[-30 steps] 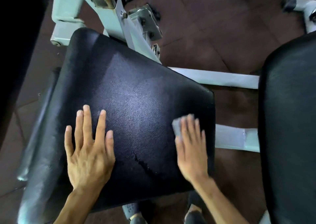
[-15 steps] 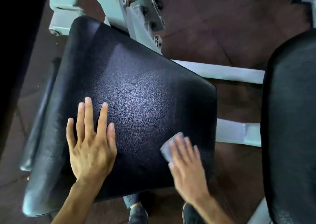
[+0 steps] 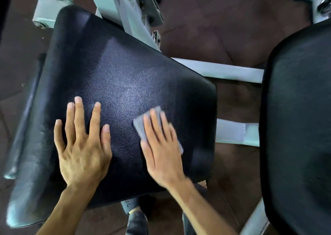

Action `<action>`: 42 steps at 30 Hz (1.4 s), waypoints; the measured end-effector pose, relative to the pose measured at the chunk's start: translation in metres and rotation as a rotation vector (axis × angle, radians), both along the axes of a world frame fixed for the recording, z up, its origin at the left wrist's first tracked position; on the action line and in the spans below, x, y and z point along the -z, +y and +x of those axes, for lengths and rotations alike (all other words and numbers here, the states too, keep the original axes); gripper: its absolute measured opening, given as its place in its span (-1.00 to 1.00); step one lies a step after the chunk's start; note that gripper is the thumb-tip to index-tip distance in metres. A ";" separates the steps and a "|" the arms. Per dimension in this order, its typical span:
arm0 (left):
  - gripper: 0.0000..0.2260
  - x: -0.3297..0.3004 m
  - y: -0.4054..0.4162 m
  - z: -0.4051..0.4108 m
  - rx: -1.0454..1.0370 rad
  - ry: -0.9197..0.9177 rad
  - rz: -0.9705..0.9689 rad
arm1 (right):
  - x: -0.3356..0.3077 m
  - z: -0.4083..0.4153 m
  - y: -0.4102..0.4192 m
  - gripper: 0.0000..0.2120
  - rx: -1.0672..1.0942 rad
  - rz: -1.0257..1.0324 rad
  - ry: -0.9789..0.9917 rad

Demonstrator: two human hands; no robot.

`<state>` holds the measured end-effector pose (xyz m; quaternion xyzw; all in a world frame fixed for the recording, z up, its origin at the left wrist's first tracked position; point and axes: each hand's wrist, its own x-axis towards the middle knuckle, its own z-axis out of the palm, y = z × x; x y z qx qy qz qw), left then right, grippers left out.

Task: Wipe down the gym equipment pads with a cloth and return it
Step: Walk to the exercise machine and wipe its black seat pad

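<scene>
The right hand point(image 3: 162, 150) has no closed grip: its flat, spread fingers press a small grey folded cloth point(image 3: 141, 129) onto the black textured vinyl pad point(image 3: 136, 80), toward the pad's near right part. The left hand point(image 3: 83, 150) lies open, palm down, on the pad's near left part. A pale green metal frame point(image 3: 231, 72) runs beyond the pad's right edge.

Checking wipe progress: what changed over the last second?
The right hand slid the grey cloth from the pad's right edge toward its middle, flat on it throughout. The left hand stayed flat, fingers spread, on the black pad. Nothing was grasped or released.
</scene>
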<state>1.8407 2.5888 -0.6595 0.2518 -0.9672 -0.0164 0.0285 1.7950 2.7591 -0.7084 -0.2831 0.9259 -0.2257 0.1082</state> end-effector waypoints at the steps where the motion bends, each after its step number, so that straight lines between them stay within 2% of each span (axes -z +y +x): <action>1: -0.52 0.000 0.000 0.000 -0.001 0.004 0.001 | 0.005 0.024 0.019 -0.48 -0.026 -0.003 0.003; 3: -0.53 0.001 0.001 0.001 -0.002 0.014 -0.007 | 0.025 0.040 0.060 -0.49 0.055 0.010 0.008; 5: -0.53 0.003 0.000 0.001 0.004 0.028 -0.015 | 0.045 0.018 0.087 -0.49 0.255 0.063 -0.034; 9: -0.53 0.003 -0.001 0.001 0.018 0.020 -0.029 | 0.060 -0.086 0.083 -0.47 0.722 -0.014 -0.105; 11: -0.53 0.004 -0.001 0.001 0.016 0.009 -0.028 | 0.053 -0.133 0.057 -0.44 0.832 -0.031 -0.131; 13: -0.53 0.003 -0.002 0.001 0.015 0.003 -0.026 | 0.035 -0.146 0.015 -0.38 0.677 0.010 -0.062; 15: -0.53 0.003 -0.002 0.001 0.015 -0.004 -0.020 | 0.013 -0.115 -0.028 -0.41 0.388 0.035 0.044; 18: -0.54 0.002 -0.003 0.002 0.008 -0.004 0.005 | -0.012 -0.010 -0.046 -0.48 -0.001 -0.019 0.003; 20: -0.54 0.001 -0.003 0.002 0.013 -0.006 0.020 | -0.011 0.055 -0.012 -0.50 -0.126 -0.030 0.008; 22: -0.54 0.000 -0.003 0.003 0.010 -0.007 0.015 | 0.008 0.084 0.033 -0.51 -0.123 -0.013 0.049; 24: -0.54 0.000 -0.001 0.002 0.006 0.001 0.014 | 0.024 0.075 0.062 -0.51 -0.079 0.036 0.038; 27: -0.54 0.001 -0.002 0.001 0.005 -0.002 0.008 | 0.032 0.013 0.064 -0.50 0.163 0.067 -0.027; 29: -0.55 0.002 -0.002 0.001 0.007 -0.006 -0.005 | 0.031 -0.048 0.040 -0.48 0.387 0.095 -0.033; 31: -0.55 0.004 -0.003 0.002 0.010 -0.012 -0.010 | 0.025 -0.105 0.002 -0.44 0.524 0.087 -0.045; 34: -0.54 0.005 -0.004 0.002 0.016 -0.014 -0.004 | 0.007 -0.134 -0.054 -0.41 0.425 0.066 -0.014; 37: -0.55 0.004 -0.004 0.002 0.018 0.000 -0.006 | -0.008 -0.082 -0.067 -0.49 0.098 -0.004 0.082; 39: -0.55 0.003 -0.004 0.002 0.013 0.003 0.001 | -0.010 -0.027 -0.039 -0.50 -0.052 -0.028 0.075; 42: -0.55 0.004 -0.004 0.002 0.011 0.009 -0.008 | 0.020 0.039 0.042 -0.50 -0.003 0.001 0.061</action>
